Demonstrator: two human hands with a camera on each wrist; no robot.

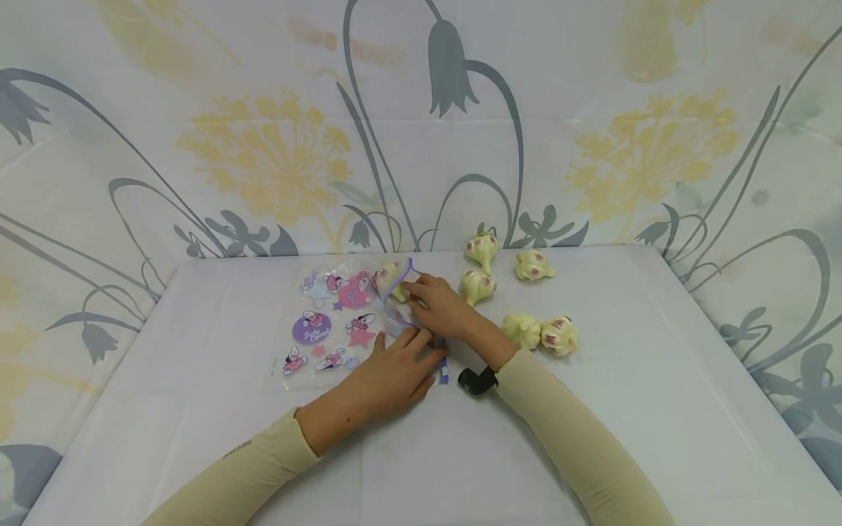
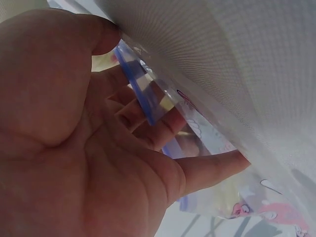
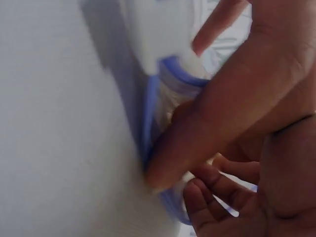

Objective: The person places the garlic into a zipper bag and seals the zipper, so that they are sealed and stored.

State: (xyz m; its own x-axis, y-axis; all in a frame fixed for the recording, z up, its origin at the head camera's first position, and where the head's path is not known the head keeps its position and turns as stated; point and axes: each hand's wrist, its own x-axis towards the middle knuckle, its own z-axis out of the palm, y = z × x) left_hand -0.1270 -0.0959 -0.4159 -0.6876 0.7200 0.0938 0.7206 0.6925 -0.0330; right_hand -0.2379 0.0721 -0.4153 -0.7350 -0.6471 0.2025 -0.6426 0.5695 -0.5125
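A clear zip bag (image 1: 338, 321) with pink and purple cartoon prints lies flat, its purple-edged mouth (image 1: 388, 292) gaping on the right. Just within that mouth is a garlic bulb (image 1: 387, 277), pale with purplish streaks. My right hand (image 1: 437, 303) reaches into the opening and pinches the bulb's neck, with the bag's purple rim around the fingers in the right wrist view. At the near side of the mouth, my left hand (image 1: 388, 369) holds the bag edge. The left wrist view shows its thumb (image 2: 106, 37) at the edge and fingers spread against the clear film.
Right of the bag lie more garlic bulbs: one at the back (image 1: 483, 250), one beside it (image 1: 534, 264), one nearer my right hand (image 1: 476, 286), and a pair (image 1: 559, 336) close to my right forearm. A flowered cloth (image 1: 421, 146) rises behind the white table (image 1: 427, 453).
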